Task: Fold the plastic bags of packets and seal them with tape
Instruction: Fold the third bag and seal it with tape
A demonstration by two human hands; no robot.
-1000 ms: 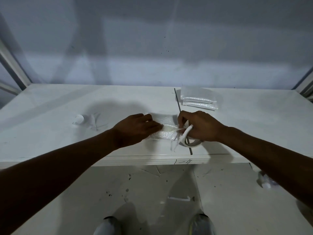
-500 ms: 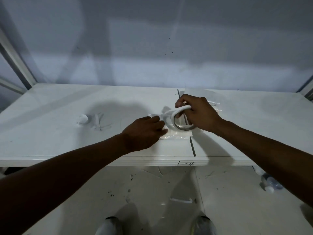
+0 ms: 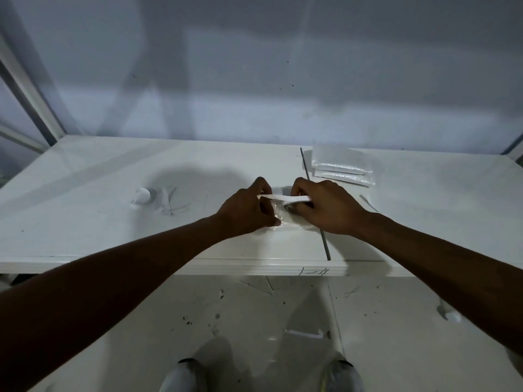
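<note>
**A:** What have the fingers got?

**B:** On my feed, the left hand [image 3: 246, 212] pinches the loose end of a tape strip [image 3: 283, 197] between thumb and forefinger, with the other fingers curled under. The right hand [image 3: 325, 207] is curled round the tape roll [image 3: 293, 205]. I see only a sliver of the roll below the knuckles. The strip runs taut and nearly level from one hand to the other.

**A:** And the bag?

**B:** The plastic bag [image 3: 278, 223] lies flat on the table [image 3: 113, 222], right under both hands and near the front edge. It is clear and mostly covered, so I cannot tell how it is folded. I also cannot tell whether the strip touches it.

**A:** What is around them?

**B:** A pile of bags [image 3: 339, 168] sits further back on the right. It lies just beside a dark seam [image 3: 325, 244] that runs front to back across the tabletop and passes under the right hand. A small white lump [image 3: 143, 195] lies well off to the left. Below the table edge I see two shoes [image 3: 181, 376] on a speckled floor [image 3: 254, 321].
</note>
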